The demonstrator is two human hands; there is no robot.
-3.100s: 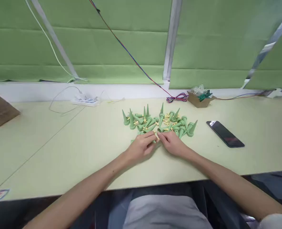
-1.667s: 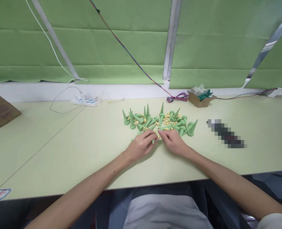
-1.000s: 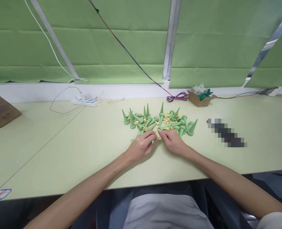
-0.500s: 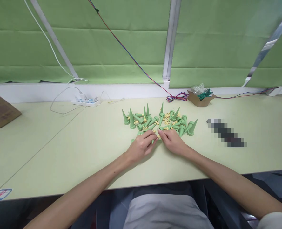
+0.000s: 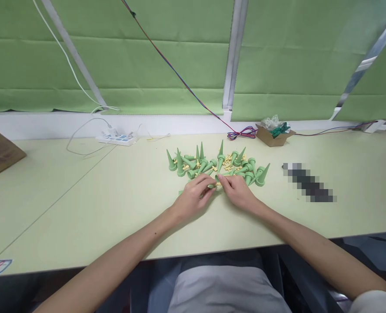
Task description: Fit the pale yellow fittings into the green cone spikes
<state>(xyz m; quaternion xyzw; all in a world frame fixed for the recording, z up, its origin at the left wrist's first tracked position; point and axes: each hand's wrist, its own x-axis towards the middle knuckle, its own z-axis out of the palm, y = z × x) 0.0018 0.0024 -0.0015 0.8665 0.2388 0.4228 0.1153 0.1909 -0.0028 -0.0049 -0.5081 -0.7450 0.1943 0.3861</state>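
Observation:
Several green cones (image 5: 221,163) and small yellow pieces (image 5: 229,164) lie in a loose pile on the pale table (image 5: 121,213); some cones stand point up. In front of the pile my left hand (image 5: 194,193) is closed, with a green part showing at its fingertips. My right hand (image 5: 238,190) is closed beside it, thumb and finger pinched on a green piece. A bit of yellow shows between the two hands, whose fingertips nearly meet. Much of what they hold is hidden by the fingers.
A small cardboard box (image 5: 274,135) with plastic and green material stands at the back, beside a bundled red-blue cable (image 5: 242,132). A white power strip (image 5: 117,138) is at the back left, a brown bag (image 5: 0,152) far left. A pixelated dark object (image 5: 310,183) lies right.
Both hands have shifted slightly, and more of the green part and yellow piece between the fingertips now shows. The view has moved a little.

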